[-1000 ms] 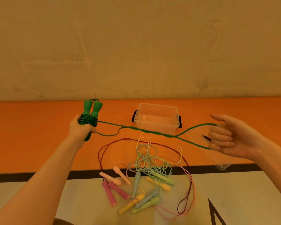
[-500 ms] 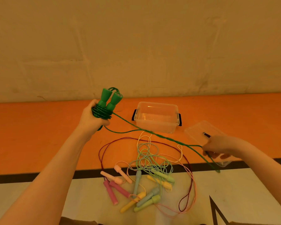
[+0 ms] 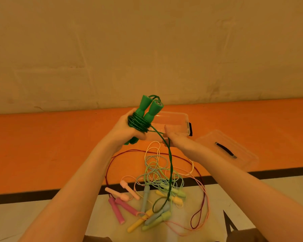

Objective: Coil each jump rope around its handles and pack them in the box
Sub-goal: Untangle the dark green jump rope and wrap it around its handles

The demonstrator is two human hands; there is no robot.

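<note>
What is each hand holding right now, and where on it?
The left hand grips the green handles around their cord-wrapped middle. The right hand holds the loose green cord just below the coil.

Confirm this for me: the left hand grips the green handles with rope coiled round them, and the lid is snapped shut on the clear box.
Not quite. The lid is off, lying on the orange floor to the right of the open clear box, as the head view shows. The rest holds: the left hand grips the green handles with rope coiled round them.
</note>
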